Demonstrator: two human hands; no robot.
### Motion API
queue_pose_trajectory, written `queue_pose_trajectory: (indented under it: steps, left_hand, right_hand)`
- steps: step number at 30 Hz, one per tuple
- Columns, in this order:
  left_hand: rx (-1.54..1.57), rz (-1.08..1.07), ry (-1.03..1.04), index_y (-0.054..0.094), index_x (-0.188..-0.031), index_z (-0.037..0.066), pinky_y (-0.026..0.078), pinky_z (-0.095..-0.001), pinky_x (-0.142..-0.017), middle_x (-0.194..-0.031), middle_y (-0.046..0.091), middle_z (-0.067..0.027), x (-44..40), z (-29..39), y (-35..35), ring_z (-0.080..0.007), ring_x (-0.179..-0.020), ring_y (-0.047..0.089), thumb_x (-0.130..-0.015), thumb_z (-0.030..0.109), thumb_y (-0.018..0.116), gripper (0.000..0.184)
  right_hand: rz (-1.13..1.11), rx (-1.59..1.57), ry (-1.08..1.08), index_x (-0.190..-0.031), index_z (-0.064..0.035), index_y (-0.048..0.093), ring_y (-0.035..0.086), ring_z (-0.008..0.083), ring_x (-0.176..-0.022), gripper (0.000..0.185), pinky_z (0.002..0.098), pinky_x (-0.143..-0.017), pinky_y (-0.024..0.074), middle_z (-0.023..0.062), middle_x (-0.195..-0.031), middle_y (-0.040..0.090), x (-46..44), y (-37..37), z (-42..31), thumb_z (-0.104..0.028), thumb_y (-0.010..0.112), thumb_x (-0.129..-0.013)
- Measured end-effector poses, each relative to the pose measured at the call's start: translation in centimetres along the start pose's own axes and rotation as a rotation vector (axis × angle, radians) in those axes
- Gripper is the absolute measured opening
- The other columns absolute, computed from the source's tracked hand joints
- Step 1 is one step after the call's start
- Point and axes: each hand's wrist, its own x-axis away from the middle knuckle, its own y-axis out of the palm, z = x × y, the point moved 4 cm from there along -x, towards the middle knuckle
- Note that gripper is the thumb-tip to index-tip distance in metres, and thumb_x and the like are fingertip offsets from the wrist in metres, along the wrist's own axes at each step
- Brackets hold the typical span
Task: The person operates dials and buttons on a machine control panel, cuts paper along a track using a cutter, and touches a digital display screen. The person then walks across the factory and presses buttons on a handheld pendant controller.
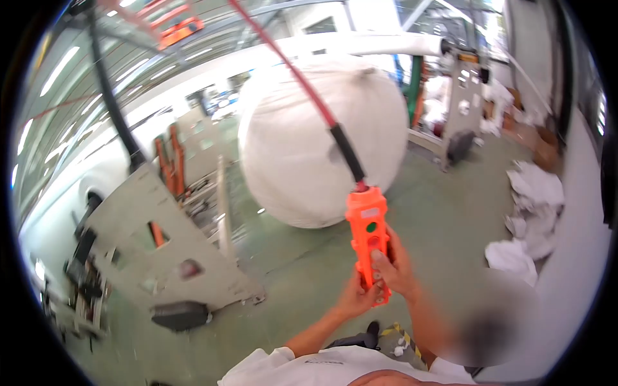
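Note:
An orange push-button crane pendant (pixel 359 222) hangs upright in front of me from a red cable (pixel 293 67) with a black sleeve (pixel 347 154). A green button and a red one show on its face. My left hand (pixel 358 298) is closed around its lower end. My right hand (pixel 400 270) wraps its right side a little higher, the thumb lying over the lower buttons; whether one is pressed I cannot tell. Beyond the pendant, a huge white roll (pixel 302 145) of wrapped material fills the middle of the view, apart from both hands.
A beige machine frame (pixel 154 241) with a dark foot stands at left, and another frame (pixel 463 106) stands at back right. White crumpled material (pixel 537 206) lies along the right wall. Yellow-black tape (pixel 407 336) marks the green floor (pixel 277 283) near my feet.

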Motion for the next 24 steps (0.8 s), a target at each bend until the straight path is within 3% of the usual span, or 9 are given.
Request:
queue_pose_trajectory:
  steps: [6,10,13,16,24]
  left_hand:
    - [-0.218,-0.075,0.243,0.038,-0.137,0.005,0.055,-0.0319,-0.079,-0.107,0.061,-0.0072,-8.3,-1.0,4.9,-0.0174,-0.092,0.065,-0.089,0.001,0.065,0.055]
    - [-0.120,-0.138,0.234,0.042,-0.135,0.004,0.054,-0.0324,-0.078,-0.108,0.064,-0.0089,-15.4,-2.9,10.3,-0.0176,-0.093,0.066,-0.087,0.004,0.067,0.054]
    - [-0.039,-0.191,0.227,0.044,-0.132,0.004,0.054,-0.0324,-0.075,-0.104,0.065,-0.0093,-20.4,-3.8,14.6,-0.0179,-0.088,0.067,-0.087,0.006,0.068,0.051]
    - [-0.097,-0.223,0.305,0.045,-0.129,0.004,0.054,-0.0320,-0.072,-0.099,0.067,-0.0092,-25.0,-4.3,17.7,-0.0183,-0.083,0.068,-0.087,0.007,0.069,0.048]
    - [-0.230,-0.233,0.244,0.046,-0.128,0.003,0.054,-0.0317,-0.071,-0.097,0.067,-0.0083,-35.7,-7.3,24.3,-0.0182,-0.079,0.068,-0.087,0.007,0.069,0.047]
  right_hand:
    - [0.064,0.085,0.017,-0.152,0.0009,0.028,0.059,0.0144,-0.095,0.066,0.0298,-0.086,0.0498,0.0109,-0.121,0.060,-3.7,-8.1,0.4,-0.021,0.059,-0.098]
    - [0.062,0.199,-0.054,-0.152,0.0014,0.026,0.058,0.0164,-0.106,0.066,0.0311,-0.092,0.0483,0.0121,-0.127,0.058,-7.0,-15.8,1.0,-0.021,0.058,-0.099]
    - [0.129,0.177,0.090,-0.152,0.0020,0.025,0.055,0.0185,-0.116,0.067,0.0333,-0.099,0.0450,0.0128,-0.132,0.055,-8.8,-21.3,0.4,-0.020,0.058,-0.099]
    - [0.157,0.173,0.001,-0.153,0.0021,0.024,0.054,0.0197,-0.121,0.067,0.0349,-0.104,0.0419,0.0128,-0.134,0.054,-11.1,-25.9,1.3,-0.020,0.058,-0.099]
    - [0.184,0.197,0.036,-0.153,0.0011,0.025,0.055,0.0195,-0.119,0.068,0.0351,-0.103,0.0426,0.0134,-0.133,0.055,-16.8,-37.5,4.1,-0.020,0.059,-0.098]
